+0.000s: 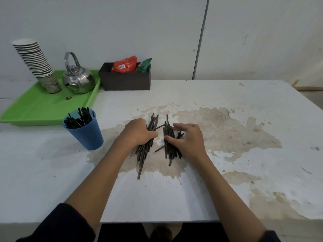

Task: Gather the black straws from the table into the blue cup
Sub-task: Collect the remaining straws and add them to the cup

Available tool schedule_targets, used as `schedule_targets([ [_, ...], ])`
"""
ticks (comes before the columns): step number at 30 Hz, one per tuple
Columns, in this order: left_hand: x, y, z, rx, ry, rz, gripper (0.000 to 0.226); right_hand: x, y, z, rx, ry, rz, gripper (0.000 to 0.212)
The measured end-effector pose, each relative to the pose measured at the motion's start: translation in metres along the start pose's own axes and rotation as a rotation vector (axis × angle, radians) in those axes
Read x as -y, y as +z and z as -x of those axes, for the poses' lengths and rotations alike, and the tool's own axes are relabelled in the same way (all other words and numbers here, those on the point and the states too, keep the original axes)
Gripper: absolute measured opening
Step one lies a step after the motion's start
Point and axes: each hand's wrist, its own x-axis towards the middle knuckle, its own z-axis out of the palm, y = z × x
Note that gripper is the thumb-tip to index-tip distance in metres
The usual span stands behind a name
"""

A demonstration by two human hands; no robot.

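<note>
Two bunches of black straws lie side by side on the stained white table point(227, 172). My left hand point(138, 131) is curled around the left bunch point(148, 151), thumb across its top. My right hand point(186, 138) rests on the right bunch point(168, 137), fingers bent over it and thumb pressing its inner side. One loose straw point(160, 148) lies slanted between the bunches. The blue cup point(85, 135) stands to the left of my left hand and holds several black straws point(78, 119) upright.
A green tray point(35, 109) at the back left carries a stack of paper cups point(36, 62) and a steel kettle point(78, 79). A dark box point(125, 81) with snack packets stands behind the straws. The table's near edge runs just below my forearms.
</note>
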Motion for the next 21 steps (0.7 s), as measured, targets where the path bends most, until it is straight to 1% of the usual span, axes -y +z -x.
schedule_targets([
  [3, 0.007, 0.001, 0.000, 0.048, 0.012, 0.050, 0.042, 0.000, -0.001, 0.000, 0.001, -0.001, -0.006, 0.050],
  [7, 0.020, -0.002, 0.002, 0.101, 0.058, 0.222, 0.022, 0.000, -0.001, -0.001, 0.010, -0.004, 0.017, 0.051],
  [9, 0.026, -0.003, 0.003, 0.116, 0.059, 0.304, 0.018, 0.000, -0.001, -0.001, 0.013, 0.000, 0.018, 0.051],
  [12, 0.033, -0.001, 0.000, 0.132, -0.005, 0.605, 0.012, 0.000, -0.001, -0.001, 0.019, 0.007, 0.016, 0.050],
  [14, 0.036, 0.001, 0.000, 0.117, -0.046, 0.746, 0.011, 0.001, -0.001, -0.001, 0.024, 0.012, 0.013, 0.050],
  [18, 0.034, 0.007, 0.003, 0.080, -0.013, 1.157, 0.016, 0.002, -0.002, 0.000, 0.031, 0.016, 0.020, 0.049],
  [21, 0.029, 0.007, 0.005, -0.019, 0.038, 1.284, 0.022, 0.003, -0.002, 0.000, 0.031, 0.024, 0.018, 0.048],
])
